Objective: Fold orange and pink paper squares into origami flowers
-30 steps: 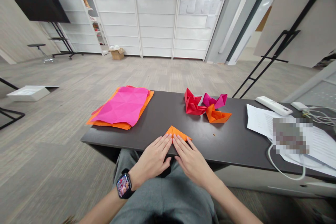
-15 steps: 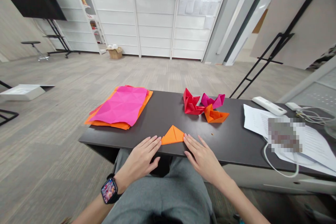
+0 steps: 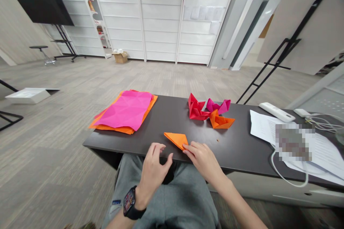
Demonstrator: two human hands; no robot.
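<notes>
A folded orange paper (image 3: 176, 139) lies near the front edge of the dark table, turned at an angle. My right hand (image 3: 202, 157) pinches its near right corner between thumb and fingers. To the paper's left, my left hand (image 3: 156, 164) is raised at the table edge, its thumb and fingers apart with nothing between them. Beyond the paper stand folded paper boats: a red one (image 3: 197, 109), a magenta one (image 3: 219, 106) and an orange one (image 3: 221, 120), close together.
A stack of creased pink and orange paper sheets (image 3: 129, 111) lies on the table's left. On the right are printed pages (image 3: 259, 127), a white power strip (image 3: 276, 111) and a white cable (image 3: 288, 179). The dark table's (image 3: 113, 142) front edge runs just before my lap.
Both hands were flat at the folded orange paper's two lower corners. The paper has been turned; my right hand now grips one corner, while my left hand has let go and drawn back.
</notes>
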